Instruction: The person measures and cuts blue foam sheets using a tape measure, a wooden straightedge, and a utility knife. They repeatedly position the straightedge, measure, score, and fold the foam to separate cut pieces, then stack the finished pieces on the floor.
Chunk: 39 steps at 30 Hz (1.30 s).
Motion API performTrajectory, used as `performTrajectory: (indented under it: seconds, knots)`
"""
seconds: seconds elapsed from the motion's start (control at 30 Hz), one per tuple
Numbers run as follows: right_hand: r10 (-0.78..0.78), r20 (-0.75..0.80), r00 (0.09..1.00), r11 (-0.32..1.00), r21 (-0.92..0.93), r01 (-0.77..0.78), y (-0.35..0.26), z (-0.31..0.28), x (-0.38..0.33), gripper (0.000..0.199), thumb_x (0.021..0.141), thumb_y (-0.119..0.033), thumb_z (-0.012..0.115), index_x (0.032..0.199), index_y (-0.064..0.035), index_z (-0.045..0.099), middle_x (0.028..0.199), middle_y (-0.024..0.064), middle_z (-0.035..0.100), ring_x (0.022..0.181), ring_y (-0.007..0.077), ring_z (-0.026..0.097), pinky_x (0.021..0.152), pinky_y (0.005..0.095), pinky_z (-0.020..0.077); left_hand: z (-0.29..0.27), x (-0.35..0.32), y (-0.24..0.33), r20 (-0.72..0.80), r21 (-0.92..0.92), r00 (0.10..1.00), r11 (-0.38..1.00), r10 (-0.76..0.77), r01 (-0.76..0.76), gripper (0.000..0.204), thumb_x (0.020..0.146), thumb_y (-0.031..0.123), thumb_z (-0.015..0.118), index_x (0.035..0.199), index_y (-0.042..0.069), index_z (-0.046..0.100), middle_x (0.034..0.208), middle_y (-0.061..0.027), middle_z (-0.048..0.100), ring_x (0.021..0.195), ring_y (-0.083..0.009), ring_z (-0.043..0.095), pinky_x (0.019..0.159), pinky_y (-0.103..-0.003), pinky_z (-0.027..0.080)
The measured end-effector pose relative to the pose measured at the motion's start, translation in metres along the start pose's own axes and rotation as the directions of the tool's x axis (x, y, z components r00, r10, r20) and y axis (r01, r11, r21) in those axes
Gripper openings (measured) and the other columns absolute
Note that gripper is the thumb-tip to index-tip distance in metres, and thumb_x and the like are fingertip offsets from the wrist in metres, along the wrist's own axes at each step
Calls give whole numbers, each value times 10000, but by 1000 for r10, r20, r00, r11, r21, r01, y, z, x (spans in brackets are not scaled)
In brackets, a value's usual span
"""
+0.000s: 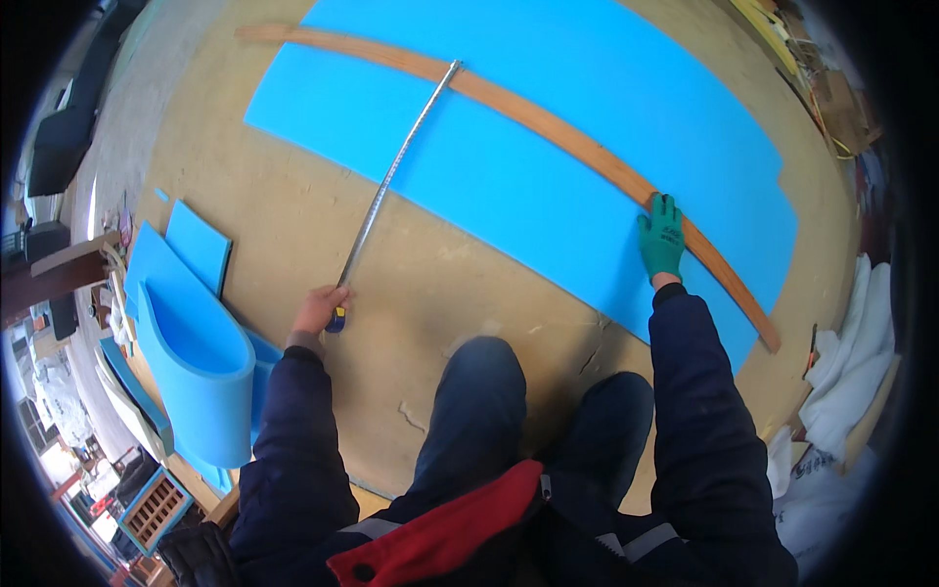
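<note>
My bare left hand (318, 310) is closed around a tape measure (336, 320) with a dark blue and yellow case. Its metal blade (389, 178) runs out over a large blue foam sheet (509, 210); the tip rests at a long wooden strip (548, 124). That strip lies across the sheet, its left end sticking out past the sheet's edge. My right hand (664, 238), in a green glove, lies on the strip toward its right end, fingers stretched over the wood and thumb apart.
Under the sheet is a worn tan work surface (450, 259) with cracks. A curled blue foam piece (201, 382) and a flat blue offcut (199, 245) lie at the left. White wrapping (853, 357) is heaped at the right, and cardboard (839, 108) stands at the far right.
</note>
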State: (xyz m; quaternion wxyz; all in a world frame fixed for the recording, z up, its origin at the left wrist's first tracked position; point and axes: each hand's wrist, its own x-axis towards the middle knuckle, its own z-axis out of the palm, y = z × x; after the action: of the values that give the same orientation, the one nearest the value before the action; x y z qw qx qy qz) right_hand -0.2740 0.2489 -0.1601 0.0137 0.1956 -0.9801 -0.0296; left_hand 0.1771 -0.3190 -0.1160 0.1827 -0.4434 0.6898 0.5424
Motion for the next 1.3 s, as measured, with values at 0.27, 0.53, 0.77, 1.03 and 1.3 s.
performTrajectory:
  seconds: [0.27, 0.53, 0.77, 1.03, 1.3]
  knots:
    - [-20, -27, 999, 998, 61, 22, 5, -8, 18, 596, 1020, -309, 687, 1545, -89, 509, 1484, 167, 568, 1272, 404, 590, 1019, 526, 534, -1, 18, -47, -160, -31, 987, 999, 23, -28, 341, 1034, 360, 695, 899, 63, 793, 776, -8, 714, 706, -106, 603, 679, -303, 481]
    - [-84, 53, 995, 996, 24, 82, 8, -22, 34, 547, 994, -308, 723, 1481, -112, 573, 1333, 122, 645, 1109, 390, 667, 932, 527, 557, 9, 12, -44, -183, -186, 980, 976, 78, -113, 300, 1105, 271, 642, 1035, 12, 776, 836, 27, 694, 771, -74, 597, 725, -249, 490]
    - [-75, 69, 995, 997, 2, 75, 13, -18, 35, 542, 990, -324, 730, 1472, -126, 584, 1320, 114, 661, 1113, 384, 676, 930, 515, 559, 12, 14, -43, -196, -152, 979, 984, 63, -93, 307, 1110, 270, 633, 989, 20, 765, 817, 28, 687, 754, -74, 588, 710, -249, 483]
    - [-66, 95, 993, 998, 11, 65, 12, -22, 36, 548, 986, -323, 738, 1474, -127, 584, 1334, 110, 662, 1144, 375, 672, 951, 512, 556, 11, 13, -46, -204, -103, 976, 990, 72, -95, 303, 1108, 261, 630, 972, 25, 763, 815, 29, 685, 758, -77, 584, 714, -251, 482]
    - [-22, 136, 991, 1000, 23, 19, 12, -24, 37, 548, 990, -332, 733, 1475, -124, 586, 1359, 108, 660, 1186, 373, 663, 991, 506, 545, 9, 12, -42, -173, -99, 982, 991, 74, -92, 315, 1112, 255, 614, 958, 17, 754, 817, 24, 679, 761, -82, 584, 719, -259, 479]
